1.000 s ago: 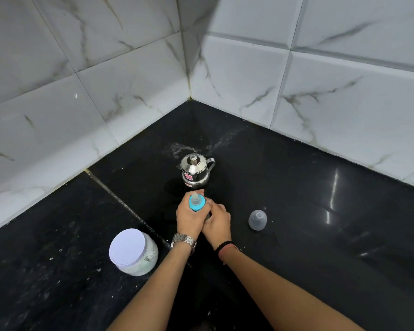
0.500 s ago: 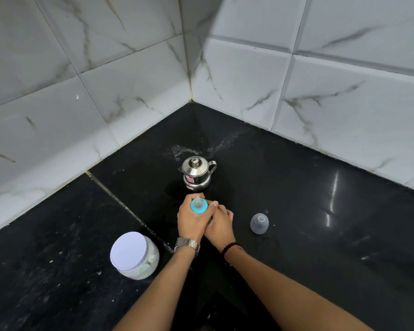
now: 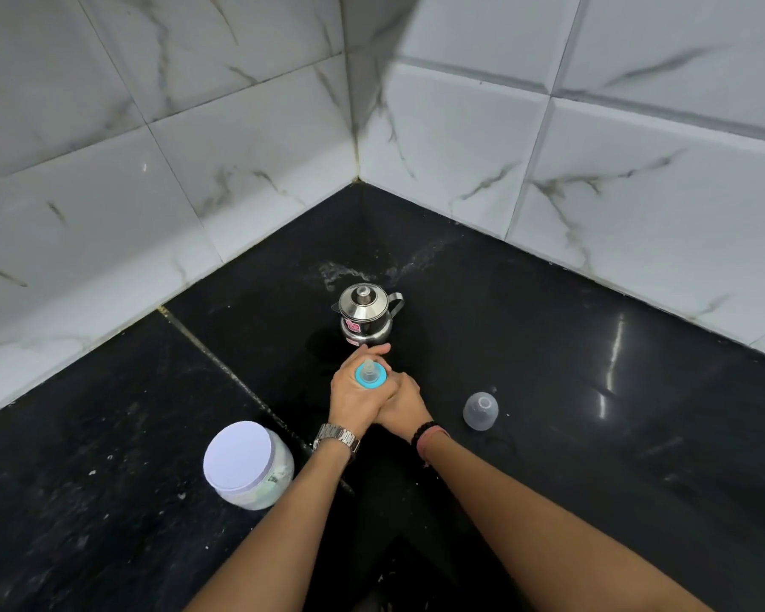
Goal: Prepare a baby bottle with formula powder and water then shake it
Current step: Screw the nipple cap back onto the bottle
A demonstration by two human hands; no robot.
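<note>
A baby bottle (image 3: 370, 374) with a blue collar and clear teat stands upright on the black counter (image 3: 548, 390), seen from above. My left hand (image 3: 357, 395) wraps around its collar and neck, fingers curled over the top. Lower on the bottle's right side my right hand (image 3: 402, 406) grips the body, which is hidden by both hands. The bottle's clear dome cap (image 3: 480, 410) lies on the counter to the right. A round jar with a white lid (image 3: 244, 465), the formula powder container, stands at the left. A small steel kettle (image 3: 365, 314) with lid sits just behind the hands.
White marble-pattern tiled walls (image 3: 460, 148) meet in a corner behind the kettle. White specks and a wet smear mark the counter (image 3: 85, 501). A seam runs diagonally across the counter left of my hands.
Both hands stay on the bottle; my left hand has turned slightly around the blue collar. The camera view shifted a little.
</note>
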